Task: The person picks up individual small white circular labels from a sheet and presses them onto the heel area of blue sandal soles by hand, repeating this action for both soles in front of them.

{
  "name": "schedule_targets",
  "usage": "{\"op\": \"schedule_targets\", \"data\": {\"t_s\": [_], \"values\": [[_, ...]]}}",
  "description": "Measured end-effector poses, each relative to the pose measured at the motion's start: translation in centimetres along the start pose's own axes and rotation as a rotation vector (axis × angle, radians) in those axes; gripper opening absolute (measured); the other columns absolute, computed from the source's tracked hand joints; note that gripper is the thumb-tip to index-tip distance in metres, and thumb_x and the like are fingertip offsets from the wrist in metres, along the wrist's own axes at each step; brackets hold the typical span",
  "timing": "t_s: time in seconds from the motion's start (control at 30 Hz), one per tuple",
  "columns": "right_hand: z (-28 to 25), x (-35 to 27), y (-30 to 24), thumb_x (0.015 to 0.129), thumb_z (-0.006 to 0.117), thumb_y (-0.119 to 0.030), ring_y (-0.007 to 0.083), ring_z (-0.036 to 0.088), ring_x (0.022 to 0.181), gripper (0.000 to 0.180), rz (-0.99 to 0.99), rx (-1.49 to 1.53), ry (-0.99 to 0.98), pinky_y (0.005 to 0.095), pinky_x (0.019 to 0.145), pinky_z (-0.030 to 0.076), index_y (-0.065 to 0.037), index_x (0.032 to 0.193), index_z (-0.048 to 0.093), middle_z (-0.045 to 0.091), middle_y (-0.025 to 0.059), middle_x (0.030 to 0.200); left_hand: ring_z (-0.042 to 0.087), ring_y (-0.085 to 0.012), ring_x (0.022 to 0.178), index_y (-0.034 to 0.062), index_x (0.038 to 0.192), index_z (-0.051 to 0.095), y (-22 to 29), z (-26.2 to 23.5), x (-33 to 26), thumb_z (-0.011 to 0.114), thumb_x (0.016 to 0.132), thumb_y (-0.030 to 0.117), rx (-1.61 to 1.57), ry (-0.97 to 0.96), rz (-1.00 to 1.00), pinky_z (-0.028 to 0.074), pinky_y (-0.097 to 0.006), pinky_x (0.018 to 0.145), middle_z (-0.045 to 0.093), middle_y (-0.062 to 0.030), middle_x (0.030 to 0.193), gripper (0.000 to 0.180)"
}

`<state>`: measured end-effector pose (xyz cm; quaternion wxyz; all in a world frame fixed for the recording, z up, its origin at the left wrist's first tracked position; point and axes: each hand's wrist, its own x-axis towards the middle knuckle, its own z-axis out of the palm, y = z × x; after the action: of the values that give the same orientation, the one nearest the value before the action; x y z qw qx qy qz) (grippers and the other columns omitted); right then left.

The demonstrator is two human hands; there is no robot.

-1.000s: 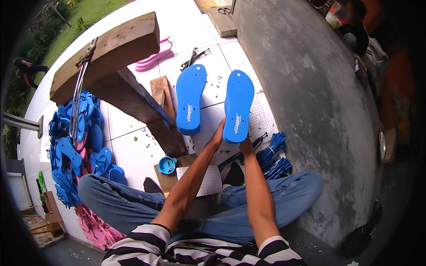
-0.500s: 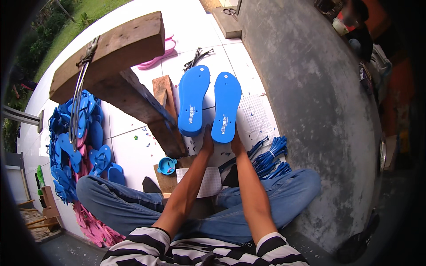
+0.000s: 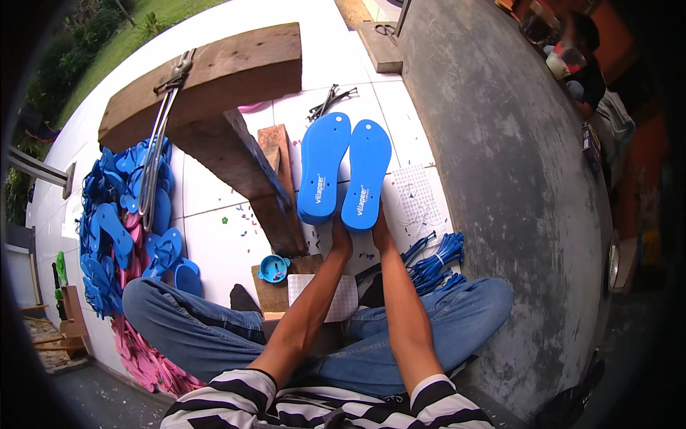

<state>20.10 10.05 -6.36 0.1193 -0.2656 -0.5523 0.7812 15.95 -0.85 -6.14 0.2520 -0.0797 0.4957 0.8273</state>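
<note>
Two blue flip-flop soles lie toe-away before me. The left one tops a thick stack of soles (image 3: 324, 168) on the tiles. Both hands are at the heel end of the right blue sole (image 3: 366, 171), one on each side of it. My left hand (image 3: 341, 239) comes up between the two heels, and my right hand (image 3: 382, 230) is at the right edge. The fingers are mostly hidden by the sole but appear closed around it. Black straps (image 3: 331, 102) lie beyond the toes. A bundle of blue straps (image 3: 439, 261) rests right of my right forearm.
A wooden post stand (image 3: 214, 93) with a hanging metal tool (image 3: 161, 136) rises at left. Beyond it are piled blue flip-flops (image 3: 111, 232) and pink ones (image 3: 146, 357). A small blue dish (image 3: 274, 269) sits near my leg. A grey wall (image 3: 500, 179) runs along the right.
The right sole has moved left with my hands, narrowing its gap to the left stack. The whole view has shifted slightly; the left stack keeps its place on the tiles.
</note>
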Motion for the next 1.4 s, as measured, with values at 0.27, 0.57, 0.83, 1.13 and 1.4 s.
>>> {"op": "schedule_targets", "data": {"t_s": [0.27,0.57,0.83,1.13,1.4], "values": [[-0.1,1.1,0.8,0.109,0.029,-0.057,0.0212,0.025,0.151,0.07,0.063,0.011,0.017,0.0407,0.122,0.024,-0.016,0.164,0.018,0.029,0.0058,0.165,0.049,-0.0192,0.133,0.0023,0.149,0.046,0.9,0.3,-0.6,0.028,0.11,0.051,0.089,0.006,-0.031,0.035,-0.036,0.114,0.054,-0.0068,0.145,0.065],[-0.8,-1.7,0.8,0.102,0.037,-0.067,0.0228,0.049,0.135,0.083,0.306,-0.047,0.314,0.0418,0.104,0.043,-0.004,0.156,0.033,0.048,0.0178,0.149,0.062,-0.042,0.116,-0.0056,0.125,0.061,1.5,-5.6,-5.0,0.052,0.095,0.025,1.182,-0.235,0.12,0.048,-0.045,0.1,0.065,-0.0306,0.119,0.044],[-0.4,-4.9,0.8,0.097,0.052,-0.057,0.0234,0.067,0.089,0.064,0.512,-0.637,0.013,0.0454,0.07,0.053,0.001,0.124,0.062,0.066,0.0146,0.107,0.065,-0.0402,0.104,0.0042,0.115,0.068,9.5,-4.4,-8.4,0.066,0.088,0.034,1.645,-0.759,0.288,0.049,-0.052,0.091,0.073,-0.0201,0.102,0.041],[3.5,-8.6,-3.6,0.087,0.062,-0.066,0.0332,0.051,0.134,0.08,0.808,-0.676,-0.646,0.049,0.108,0.044,-0.012,0.146,0.053,0.051,0.0174,0.148,0.058,-0.0351,0.116,0.0122,0.108,0.075,11.4,-8.1,-8.7,0.079,0.076,0.03,1.856,-0.932,0.312,0.038,-0.055,0.1,0.074,-0.0111,0.105,0.037],[1.8,-7.5,-5.4,0.091,0.068,-0.052,0.0301,0.05,0.134,0.074,0.949,-0.328,-0.643,0.0524,0.108,0.043,-0.01,0.149,0.049,0.051,0.0132,0.147,0.07,-0.0358,0.096,0.0147,0.111,0.074,12.2,-7.8,-7.7,0.077,0.081,0.022,1.369,-0.778,0.288,0.054,-0.046,0.083,0.075,-0.0116,0.1,0.031]]}}
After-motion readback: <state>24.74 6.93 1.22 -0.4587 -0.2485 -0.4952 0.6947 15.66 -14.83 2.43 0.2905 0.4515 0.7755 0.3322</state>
